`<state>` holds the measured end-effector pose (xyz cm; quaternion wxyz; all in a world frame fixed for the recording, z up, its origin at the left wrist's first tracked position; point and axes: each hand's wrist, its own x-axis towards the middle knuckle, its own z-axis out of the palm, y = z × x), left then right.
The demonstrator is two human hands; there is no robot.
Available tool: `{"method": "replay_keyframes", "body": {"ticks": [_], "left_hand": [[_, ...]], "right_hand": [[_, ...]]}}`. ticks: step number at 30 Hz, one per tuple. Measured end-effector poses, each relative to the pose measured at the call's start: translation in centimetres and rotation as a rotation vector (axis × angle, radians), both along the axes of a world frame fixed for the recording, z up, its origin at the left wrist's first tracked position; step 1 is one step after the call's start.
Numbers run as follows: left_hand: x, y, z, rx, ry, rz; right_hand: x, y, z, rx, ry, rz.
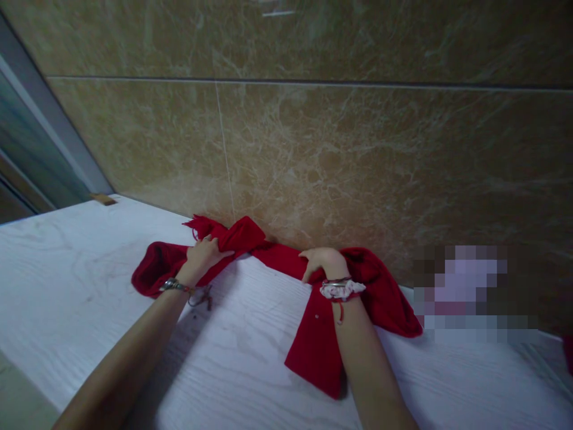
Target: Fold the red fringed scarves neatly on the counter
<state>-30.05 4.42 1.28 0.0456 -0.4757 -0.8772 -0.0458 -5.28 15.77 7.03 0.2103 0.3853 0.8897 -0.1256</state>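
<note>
A long red scarf (280,257) with a fringe at its left end lies bunched along the wall on the white surface. On its left part, my left hand (205,257) grips the cloth, thumb stretched to the right. The fingers of my right hand (327,263) curl over the scarf farther right, their tips partly hidden. From beneath the right hand, one flat length of cloth hangs toward me and a folded loop spreads out to the right. Another loop sits left of my left wrist.
A brown marbled tile wall (313,149) rises right behind the white wood-grain table (242,358). A small brown block (102,199) sits at the far left corner beside a grey frame (58,101). A pixelated patch hides something at the right.
</note>
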Motion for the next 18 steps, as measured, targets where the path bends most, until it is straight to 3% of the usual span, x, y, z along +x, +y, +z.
{"method": "replay_keyframes", "body": {"ticks": [3,5,8,12,15,18], "left_hand": [[1.2,-0.1,0.1,0.117,0.136,0.078],[2.6,0.1,0.4,0.247,0.230,0.034],[4.8,0.7,0.1,0.375,0.317,-0.219],[6.9,1.6,-2.2,0.367,0.354,-0.577],[7.3,2.0,-4.1,0.339,0.349,-0.673],[7.3,2.0,-4.7,0.360,0.328,-0.683]], "right_hand": [[0.5,-0.2,-2.3,0.102,0.006,0.009],[1.6,-0.9,-3.3,0.175,0.058,0.046],[3.9,-2.5,-4.1,0.234,0.116,0.086],[7.7,-5.3,-4.9,0.399,0.172,0.113],[11.2,-7.2,-5.5,0.460,0.186,0.142],[15.1,-8.3,-6.7,0.528,0.195,0.136]]}}
